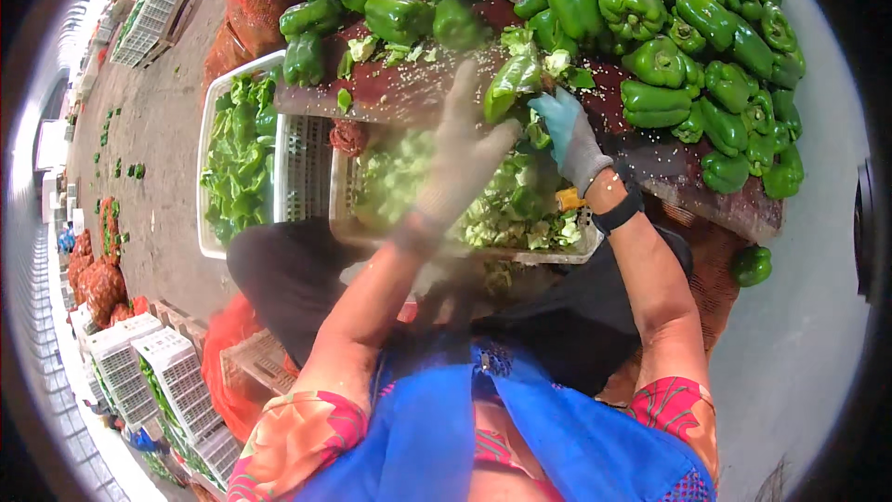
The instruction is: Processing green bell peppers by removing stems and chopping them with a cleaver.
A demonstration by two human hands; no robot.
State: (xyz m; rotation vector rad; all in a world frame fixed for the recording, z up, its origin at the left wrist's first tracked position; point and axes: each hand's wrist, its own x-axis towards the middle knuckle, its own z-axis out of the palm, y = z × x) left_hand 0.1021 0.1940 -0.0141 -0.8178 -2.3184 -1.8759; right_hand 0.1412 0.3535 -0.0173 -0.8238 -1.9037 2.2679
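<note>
My left hand [465, 144], in a pale glove, is smeared by motion over the crate of trimmings. Its finger points up toward a blurred green bell pepper [458, 24] and its thumb stands apart, with nothing visible between them. My right hand [569, 138] wears a grey and teal glove, its fingers bent together beside the cut end of a green bell pepper [512, 85]. What those fingers grip is hidden. Below both hands is a white crate [548, 257] of pale cores and green scraps. Close under the right hand shows a small orange-yellow thing [569, 199].
Many whole peppers [655, 104] are heaped on a dark red, seed-strewn board [409, 93]. At left stands a white crate [206, 177] of green pepper pieces. Red mesh sacks [253, 0] and stacked crates [177, 363] line the left. One pepper [751, 266] lies off the board's right corner.
</note>
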